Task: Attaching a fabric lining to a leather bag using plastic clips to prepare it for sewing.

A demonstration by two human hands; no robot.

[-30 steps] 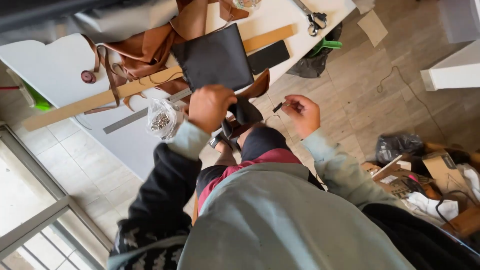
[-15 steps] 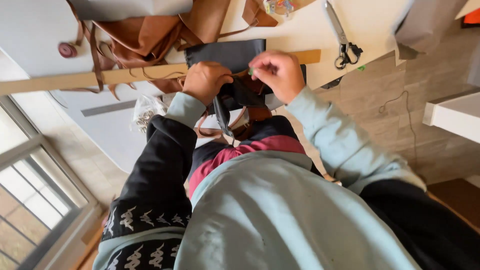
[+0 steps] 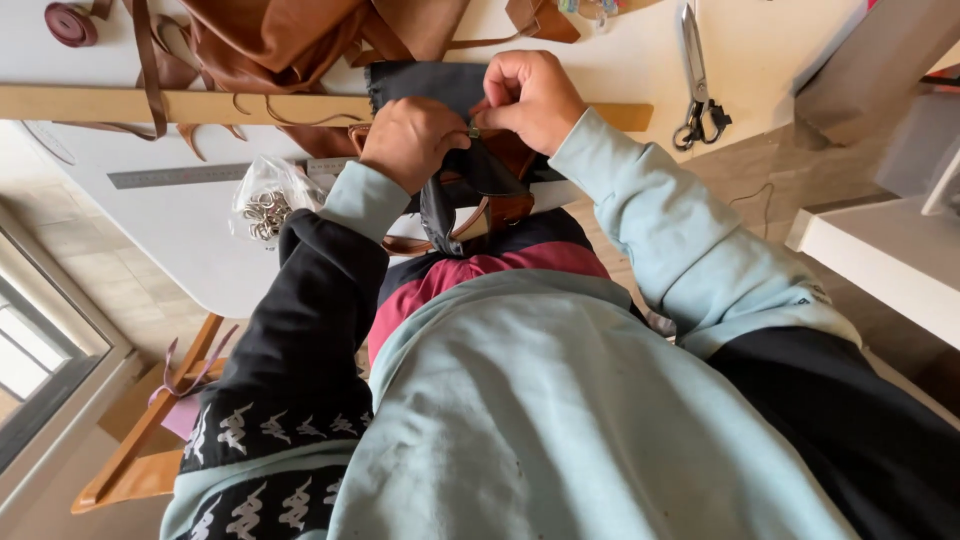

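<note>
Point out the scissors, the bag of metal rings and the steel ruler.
scissors [image 3: 697,85]: head view, on the blades near the pivot.
bag of metal rings [image 3: 266,205]: head view, on the rings.
steel ruler [image 3: 185,176]: head view, mid-length.

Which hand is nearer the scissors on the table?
Right. The right hand is at the dark leather piece, on the side toward the scissors. The left hand sits beyond it, farther from them.

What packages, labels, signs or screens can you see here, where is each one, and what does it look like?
Clear plastic bag: on the white table, just left of the left hand; crumpled, see-through, holding small silver metal rings.
No labels, signs or screens show.
</note>
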